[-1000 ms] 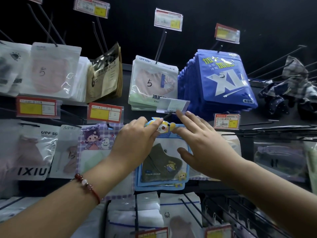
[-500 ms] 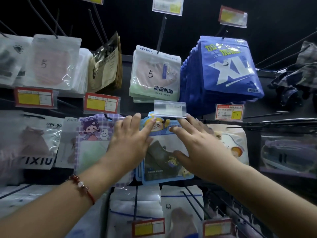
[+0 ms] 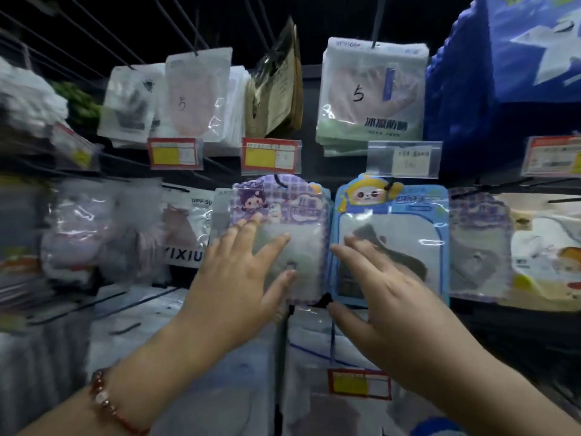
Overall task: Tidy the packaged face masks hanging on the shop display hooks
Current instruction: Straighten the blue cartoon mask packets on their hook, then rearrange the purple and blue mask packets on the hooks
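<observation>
Two kids' mask packs hang side by side on the middle row of hooks. The purple checked pack (image 3: 279, 209) shows a cartoon girl on its header and a pale mask behind the clear window. Just right of it, almost touching, the blue pack (image 3: 393, 221) carries a yellow-hooded cartoon face and holds a dark olive mask. Both hang upright, fronts facing out.

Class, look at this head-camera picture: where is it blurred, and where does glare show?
Head view: motion blur smears the left-side packets and both hands, left hand and right hand; glare streaks the blue cartoon mask packet; the backdrop is dark.
</observation>
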Demonstrator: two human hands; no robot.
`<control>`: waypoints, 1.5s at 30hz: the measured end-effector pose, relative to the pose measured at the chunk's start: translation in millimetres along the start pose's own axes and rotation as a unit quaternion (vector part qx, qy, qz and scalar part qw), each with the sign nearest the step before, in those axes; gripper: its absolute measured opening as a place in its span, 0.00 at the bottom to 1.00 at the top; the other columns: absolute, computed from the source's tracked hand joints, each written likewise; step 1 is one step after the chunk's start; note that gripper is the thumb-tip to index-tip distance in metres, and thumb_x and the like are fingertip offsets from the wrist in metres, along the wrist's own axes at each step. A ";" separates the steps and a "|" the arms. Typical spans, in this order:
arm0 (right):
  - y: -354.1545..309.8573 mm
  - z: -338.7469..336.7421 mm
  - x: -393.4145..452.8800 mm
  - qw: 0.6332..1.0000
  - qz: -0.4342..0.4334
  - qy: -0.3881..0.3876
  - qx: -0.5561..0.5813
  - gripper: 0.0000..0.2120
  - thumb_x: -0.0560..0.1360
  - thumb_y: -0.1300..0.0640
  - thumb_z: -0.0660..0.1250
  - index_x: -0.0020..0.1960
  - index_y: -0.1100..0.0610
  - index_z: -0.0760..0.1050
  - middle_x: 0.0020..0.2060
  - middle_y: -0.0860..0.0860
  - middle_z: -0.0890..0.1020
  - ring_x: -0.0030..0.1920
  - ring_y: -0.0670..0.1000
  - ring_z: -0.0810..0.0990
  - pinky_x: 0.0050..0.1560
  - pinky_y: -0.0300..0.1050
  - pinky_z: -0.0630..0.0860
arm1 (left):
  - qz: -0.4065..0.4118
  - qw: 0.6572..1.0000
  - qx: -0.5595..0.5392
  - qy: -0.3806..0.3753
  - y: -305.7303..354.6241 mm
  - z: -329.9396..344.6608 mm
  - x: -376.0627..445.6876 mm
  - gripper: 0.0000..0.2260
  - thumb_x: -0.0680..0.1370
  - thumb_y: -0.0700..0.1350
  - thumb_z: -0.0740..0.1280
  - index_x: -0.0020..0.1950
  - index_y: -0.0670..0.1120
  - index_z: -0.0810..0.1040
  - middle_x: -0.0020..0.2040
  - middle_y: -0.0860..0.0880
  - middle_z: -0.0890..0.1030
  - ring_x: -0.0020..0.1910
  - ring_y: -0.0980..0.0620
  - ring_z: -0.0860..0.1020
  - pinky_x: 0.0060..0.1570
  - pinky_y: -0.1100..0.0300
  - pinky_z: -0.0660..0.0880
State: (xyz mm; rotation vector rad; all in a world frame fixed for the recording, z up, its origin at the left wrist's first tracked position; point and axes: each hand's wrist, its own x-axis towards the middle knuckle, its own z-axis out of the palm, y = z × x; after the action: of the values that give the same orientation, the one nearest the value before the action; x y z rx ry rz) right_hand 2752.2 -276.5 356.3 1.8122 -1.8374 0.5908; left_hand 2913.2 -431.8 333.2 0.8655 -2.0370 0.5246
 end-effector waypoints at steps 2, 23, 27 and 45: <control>-10.3 6.5 13.6 1.000 0.011 0.000 0.029 0.35 0.78 0.38 0.59 0.78 0.41 0.45 0.78 0.38 0.47 0.77 0.41 0.50 0.73 0.37 0.52 | -0.022 1.000 -0.007 -0.002 -18.6 -2.9 3.0 0.27 0.79 0.67 0.51 0.77 0.59 0.64 0.79 0.44 0.60 0.76 0.42 0.61 0.72 0.45 0.61; -26.9 61.1 86.8 0.881 0.279 0.206 0.322 0.08 0.75 0.57 0.70 0.52 0.48 0.75 0.46 0.48 0.84 0.45 0.51 0.84 0.48 0.55 0.82 | -0.128 0.779 -0.601 -0.122 -86.4 48.4 36.2 0.01 0.79 0.45 0.71 0.48 0.51 0.79 0.45 0.54 0.85 0.40 0.63 0.83 0.36 0.71 0.76; -32.3 59.7 80.1 0.844 0.279 0.208 0.407 0.03 0.77 0.60 0.68 0.49 0.54 0.78 0.42 0.51 0.84 0.41 0.51 0.83 0.38 0.49 0.81 | -0.110 0.784 -0.600 -0.114 -89.9 49.2 30.3 0.05 0.78 0.49 0.72 0.48 0.47 0.82 0.42 0.52 0.85 0.41 0.58 0.82 0.35 0.73 0.74; -80.3 -7.6 38.0 0.776 0.231 0.214 0.546 0.04 0.80 0.61 0.62 0.51 0.58 0.75 0.36 0.54 0.83 0.34 0.55 0.83 0.31 0.50 0.82 | -0.058 0.560 -0.819 -0.114 -94.7 -20.5 13.1 0.23 0.71 0.43 0.72 0.65 0.50 0.73 0.51 0.45 0.86 0.51 0.45 0.85 0.47 0.49 0.83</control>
State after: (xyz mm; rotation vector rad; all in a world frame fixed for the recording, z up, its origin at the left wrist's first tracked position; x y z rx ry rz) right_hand 2832.7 -303.8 382.9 1.4791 -1.6716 2.4286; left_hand 2988.7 -487.8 360.3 -0.1988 -1.6262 -1.5212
